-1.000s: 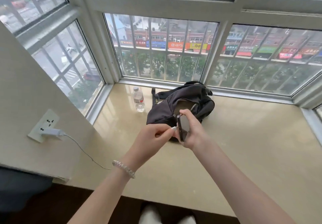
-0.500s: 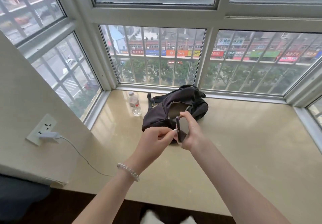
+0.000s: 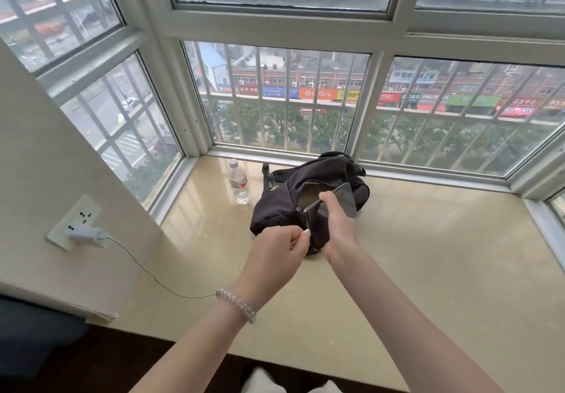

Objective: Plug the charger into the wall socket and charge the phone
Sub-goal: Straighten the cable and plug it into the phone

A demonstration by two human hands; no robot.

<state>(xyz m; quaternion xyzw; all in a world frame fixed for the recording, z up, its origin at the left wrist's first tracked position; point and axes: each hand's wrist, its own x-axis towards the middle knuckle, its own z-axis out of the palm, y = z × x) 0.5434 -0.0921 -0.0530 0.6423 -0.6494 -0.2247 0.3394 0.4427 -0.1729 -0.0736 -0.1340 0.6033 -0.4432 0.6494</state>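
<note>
A white charger (image 3: 87, 234) sits plugged into the white wall socket (image 3: 73, 222) on the left wall. Its thin white cable (image 3: 146, 270) runs across the sill and disappears under my left wrist. My right hand (image 3: 337, 227) grips a dark phone (image 3: 319, 217), held above the sill with its screen tilted toward me. My left hand (image 3: 276, 258) is pinched on the cable's plug end, pressed against the phone's lower edge. The plug tip itself is hidden between fingers and phone.
A black backpack (image 3: 281, 203) lies open on the beige marble sill (image 3: 428, 255) behind my hands. A clear water bottle (image 3: 238, 182) stands left of it. Barred windows enclose the sill on three sides; its front edge is near me.
The phone has turned from edge-on to show its dark screen. My left hand stays pressed at its lower end. The camera has tilted, shifting the scene slightly.
</note>
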